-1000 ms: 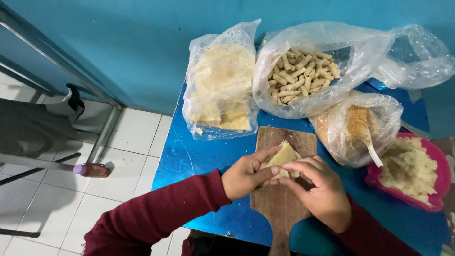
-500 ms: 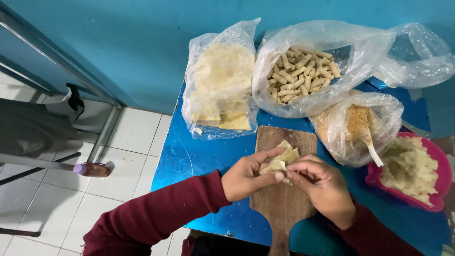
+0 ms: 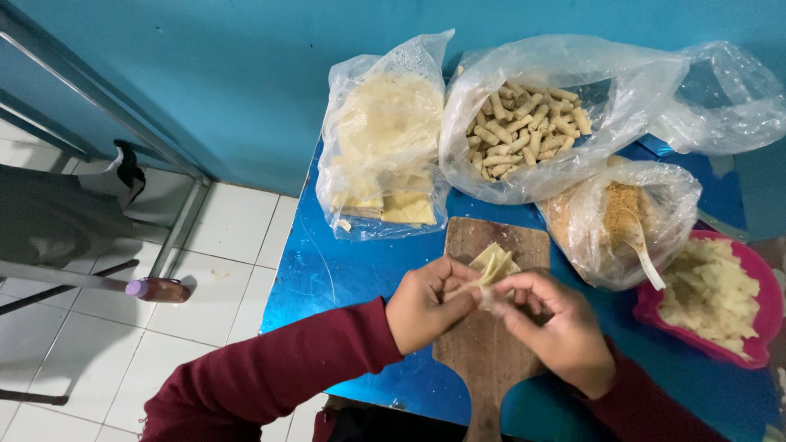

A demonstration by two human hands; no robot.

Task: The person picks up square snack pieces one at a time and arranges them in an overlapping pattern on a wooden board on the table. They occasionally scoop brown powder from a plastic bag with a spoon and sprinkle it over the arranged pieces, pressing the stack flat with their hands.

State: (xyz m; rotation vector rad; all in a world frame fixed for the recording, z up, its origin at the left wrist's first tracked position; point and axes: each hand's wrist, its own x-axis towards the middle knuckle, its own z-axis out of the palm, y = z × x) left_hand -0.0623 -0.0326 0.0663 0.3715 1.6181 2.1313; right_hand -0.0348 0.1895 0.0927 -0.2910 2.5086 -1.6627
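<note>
**Two hands pinch a pale wrapper over a wooden board**

Seen from above, a person in dark red sleeves works at a blue table (image 3: 344,270). The left hand (image 3: 426,304) and right hand (image 3: 550,327) meet above a wooden board (image 3: 491,344), both closed on one thin, pale yellow dough wrapper (image 3: 494,263). The pinch sits at the wrapper's lower end — its free, folded part fans up and away from the fingertips toward 1 o'clock. Its long axis runs roughly from 7 o'clock to 1 o'clock. The left thumb and fingers grip from the 9 o'clock side, the right fingers curl in from 3 o'clock; both hands are equally close, touching it. Whether filling lies inside cannot be told.

Beyond the board, at 11 o'clock, a clear bag of flat wrappers (image 3: 385,139); at 12 o'clock, a bag of finished rolls (image 3: 524,123). At 2 o'clock, a bag of crumbs (image 3: 610,217) with a spoon (image 3: 640,245); at 3 o'clock, a pink bowl (image 3: 757,348) of pale filling.
</note>
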